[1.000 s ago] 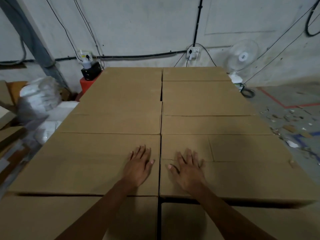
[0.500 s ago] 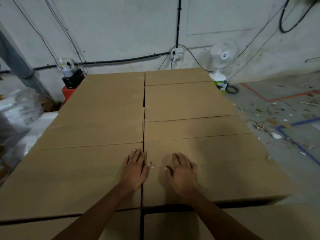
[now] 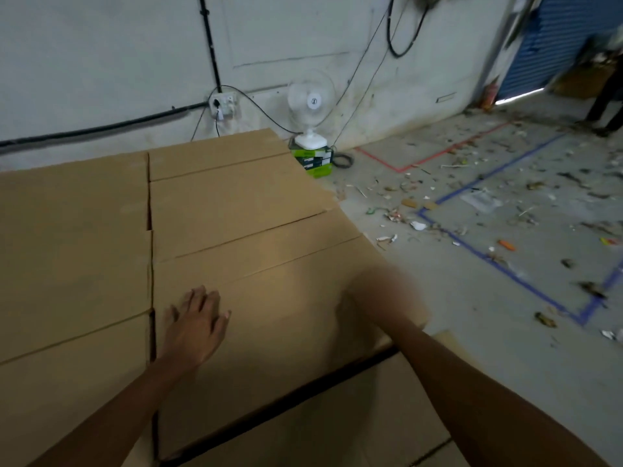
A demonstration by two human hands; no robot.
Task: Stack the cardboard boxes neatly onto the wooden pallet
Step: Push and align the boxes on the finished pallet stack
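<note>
cardboard boxes (image 3: pixel 236 210): closed, contents unseen, packed in two rows, flat layer | left hand (image 3: pixel 195 326): fingers spread, palm flat on near-right box top | right hand (image 3: pixel 377 298): motion-blurred at that box's right edge, fingers unreadable | fan (image 3: pixel 312 109) beyond by wall

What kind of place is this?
Probably a warehouse or packing area: stacked cardboard boxes, blue tape lines marking a littered concrete floor, and a roller shutter.

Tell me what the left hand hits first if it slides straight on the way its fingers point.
Probably nothing soon: the left hand lies flat on the cardboard box, fingers pointing along its top toward the wall; only box tops lie ahead.
</note>
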